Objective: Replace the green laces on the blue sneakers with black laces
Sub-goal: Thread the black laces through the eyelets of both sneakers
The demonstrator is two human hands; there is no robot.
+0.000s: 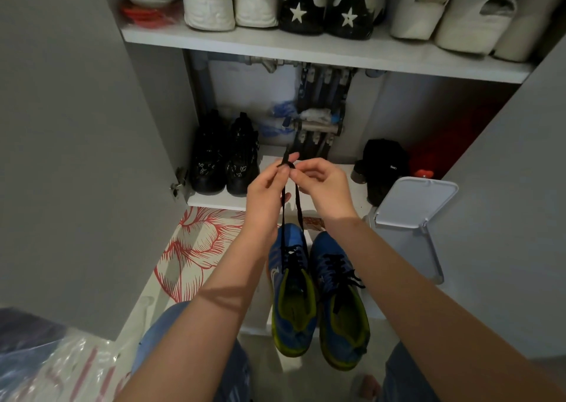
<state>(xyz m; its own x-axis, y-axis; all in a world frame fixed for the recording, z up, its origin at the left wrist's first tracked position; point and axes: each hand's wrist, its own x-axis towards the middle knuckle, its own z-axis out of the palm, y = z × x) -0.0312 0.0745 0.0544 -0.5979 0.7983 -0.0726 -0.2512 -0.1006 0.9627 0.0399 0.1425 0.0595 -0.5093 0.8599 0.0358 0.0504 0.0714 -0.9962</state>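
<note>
Both hands are reaching up before an open shoe cabinet: the left hand (pixel 265 187) and right hand (pixel 324 187) are pinching the black lace (pixel 298 205) ends, fingers clamped on them. The lace is running down to the blue sneakers (pixel 291 294), which are sitting side by side on the pale floor (pixel 257 313) between the knees, beside a red floral mat (pixel 196 248). Black shoes (pixel 223 159) are standing on the lower shelf (pixel 214 199), and a white bin (pixel 413 199) is standing open at right.
</note>
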